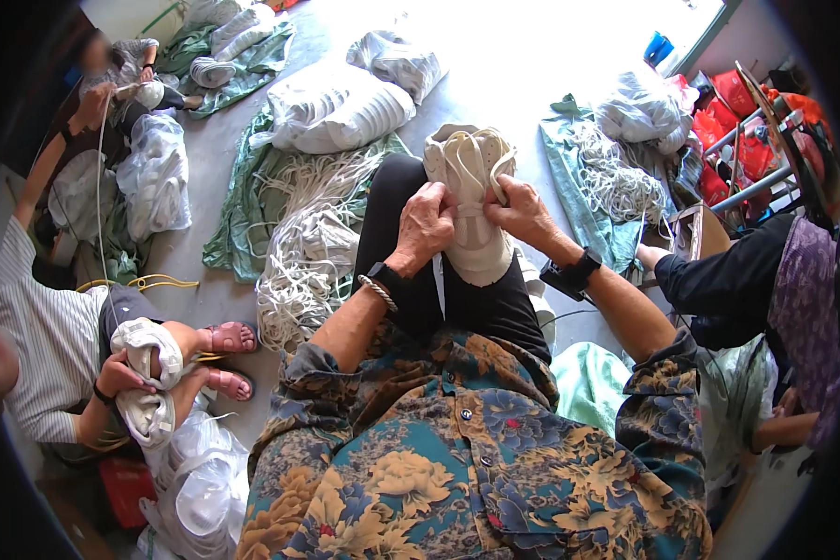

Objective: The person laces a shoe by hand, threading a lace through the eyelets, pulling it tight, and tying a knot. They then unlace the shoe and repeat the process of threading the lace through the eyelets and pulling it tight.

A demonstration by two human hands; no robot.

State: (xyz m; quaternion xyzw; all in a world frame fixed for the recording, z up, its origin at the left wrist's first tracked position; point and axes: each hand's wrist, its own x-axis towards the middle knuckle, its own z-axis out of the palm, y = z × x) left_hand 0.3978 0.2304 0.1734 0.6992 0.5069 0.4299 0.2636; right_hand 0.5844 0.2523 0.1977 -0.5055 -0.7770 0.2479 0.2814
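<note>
A cream sneaker (476,254) rests across my dark-trousered knees, toe toward me. A pale flat shoelace (469,149) loops over its tongue and crosses low between the eyelets. My left hand (427,222) is closed at the left eyelet edge, fingertips pinched at the lace. On the opposite edge, my right hand (528,220) is closed too, with the lace running between thumb and finger. What lies inside my curled fingers is partly hidden.
A heap of white laces (313,247) lies on green sacking to the left. More laces (616,177) lie at the right. Bagged shoe parts (341,107) stand ahead. A co-worker at left holds a white shoe (149,350); another person's dark sleeve (728,271) is at right.
</note>
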